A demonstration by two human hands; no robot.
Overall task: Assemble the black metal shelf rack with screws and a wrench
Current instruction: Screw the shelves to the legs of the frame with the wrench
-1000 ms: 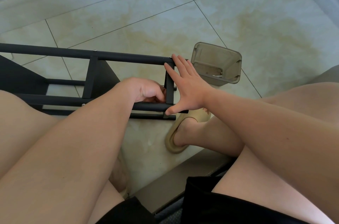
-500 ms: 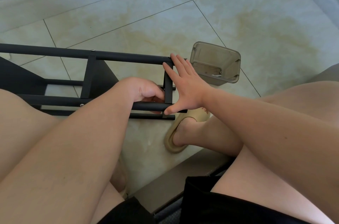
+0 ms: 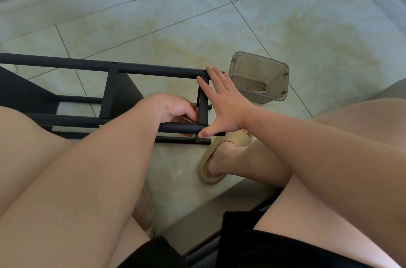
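Note:
The black metal rack [image 3: 153, 71] lies on its side on the tiled floor, between my knees. My right hand [image 3: 222, 105] is flat against its right end: straight fingers reach the upper tube's tip and the thumb presses on the lower tube [image 3: 175, 128]. My left hand [image 3: 171, 109] reaches inside the frame, fingers curled at the joint of the end crossbar [image 3: 203, 114] and the lower tube. One fingertip shows beneath that tube. Anything small in those fingers is hidden. A screw head [image 3: 114, 61] shows on the upper tube. No wrench is in view.
A smoky clear plastic container [image 3: 259, 78] lies tipped on the floor just right of the rack's end, with small parts inside. My foot in a tan slipper [image 3: 211, 171] rests below the rack. A raised white step [image 3: 66, 4] runs along the far left.

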